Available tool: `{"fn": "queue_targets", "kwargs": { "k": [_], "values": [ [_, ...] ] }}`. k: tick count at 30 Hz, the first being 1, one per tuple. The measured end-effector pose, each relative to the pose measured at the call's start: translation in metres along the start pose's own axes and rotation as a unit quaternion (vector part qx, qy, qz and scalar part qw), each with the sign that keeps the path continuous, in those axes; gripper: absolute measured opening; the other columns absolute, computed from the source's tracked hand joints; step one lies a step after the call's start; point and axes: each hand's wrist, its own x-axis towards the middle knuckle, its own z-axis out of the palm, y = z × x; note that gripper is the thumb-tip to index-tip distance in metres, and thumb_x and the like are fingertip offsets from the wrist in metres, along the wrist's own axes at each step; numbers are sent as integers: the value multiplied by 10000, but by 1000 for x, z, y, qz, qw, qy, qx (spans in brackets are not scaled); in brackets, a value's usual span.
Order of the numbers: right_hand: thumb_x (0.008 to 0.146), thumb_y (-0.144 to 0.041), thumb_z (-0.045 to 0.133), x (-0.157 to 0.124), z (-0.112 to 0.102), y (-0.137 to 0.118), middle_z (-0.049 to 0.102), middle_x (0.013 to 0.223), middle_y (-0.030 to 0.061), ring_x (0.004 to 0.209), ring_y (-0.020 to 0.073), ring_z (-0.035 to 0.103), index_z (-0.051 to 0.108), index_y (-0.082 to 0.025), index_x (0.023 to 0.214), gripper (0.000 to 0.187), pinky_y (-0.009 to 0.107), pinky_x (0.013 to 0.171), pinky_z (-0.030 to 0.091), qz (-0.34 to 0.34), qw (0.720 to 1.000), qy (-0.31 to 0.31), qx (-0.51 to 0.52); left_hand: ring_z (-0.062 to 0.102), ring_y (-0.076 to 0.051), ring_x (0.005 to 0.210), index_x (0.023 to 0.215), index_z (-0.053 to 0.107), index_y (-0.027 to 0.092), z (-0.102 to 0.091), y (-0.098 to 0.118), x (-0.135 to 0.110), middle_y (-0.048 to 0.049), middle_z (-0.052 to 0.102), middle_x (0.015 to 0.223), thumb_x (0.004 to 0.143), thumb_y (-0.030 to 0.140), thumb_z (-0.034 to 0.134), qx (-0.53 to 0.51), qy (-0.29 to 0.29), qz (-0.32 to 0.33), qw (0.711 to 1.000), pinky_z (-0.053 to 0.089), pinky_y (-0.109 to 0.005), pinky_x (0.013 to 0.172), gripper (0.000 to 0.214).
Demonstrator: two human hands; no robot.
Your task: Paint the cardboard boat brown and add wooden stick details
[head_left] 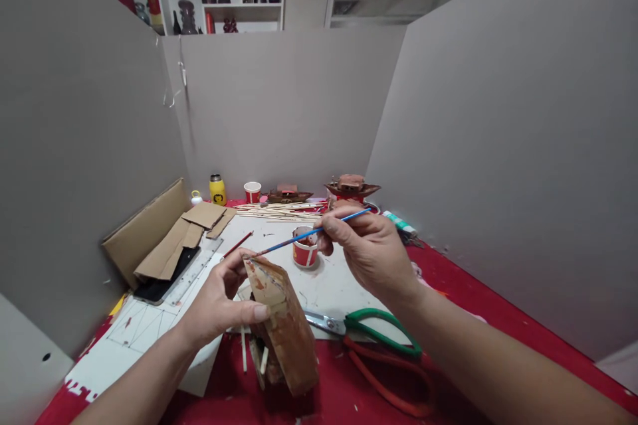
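Head cam view, and both hands are busy. Left hand has its fingers wrapped on the upper end of a brown-smeared model piece, thumb flat on the near face, the piece tilted at lower centre of the frame. Right hand, right of centre, has its fingers pinched on a thin blue brush. Brush tip is right at the piece's top edge by the left fingertips; honestly can't tell if it's touching.

Containers: the red and white paint cup is mid-frame, with brown stuff smeared up its inner wall, can't see how full. Right fingers cover a bit of its rim. Further back, left of centre, there's a second paper cup and a yellow bottle; can't make out what's inside either one.

Other stuff: big scissors lie just right of the held piece, green and red handles partly under the right forearm's side, so they crowd that spot. A bunch of thin wooden sticks runs across behind the paint cup, with two brown boat models beyond it at the back. Left side has cardboard scraps piled over a dark flat thing, a clear ruler beside it, and a red pencil. All of it is on a red-covered desk.
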Motion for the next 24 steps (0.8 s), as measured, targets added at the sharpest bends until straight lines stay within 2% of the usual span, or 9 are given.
{"fn": "queue_targets", "kwargs": {
  "k": [8,14,18,24],
  "values": [
    [829,-409,746,-13,-10,-15,681,579,9,501,128,602,741,-206,737,223,250,478,499,8,998,-29,-53,593,-217,899,1018,641,184,0,5,1,-41,654,929,619,351,869,33,-2,11,999,442,-306,832,489],
    [843,-374,737,-9,-1,-12,676,589,-4,513,126,610,743,-224,764,171,252,494,504,-31,999,4,-44,597,-204,913,1045,629,203,-1,1,1,-34,666,970,614,321,884,14,-7,7,1000,444,-298,849,515],
    [840,-366,740,-6,2,-9,675,579,-7,509,116,602,735,-213,752,177,234,484,491,-31,998,-3,-52,597,-200,912,1047,631,209,0,1,1,-27,659,977,613,331,887,12,-5,5,1000,444,-291,847,518],
    [827,-394,746,-17,-11,-19,696,595,13,493,145,611,748,-230,750,182,276,472,523,-13,997,-19,-74,600,-213,911,1031,643,187,0,3,2,-42,665,954,620,357,878,29,2,9,1000,448,-300,844,504]
  ]
}}
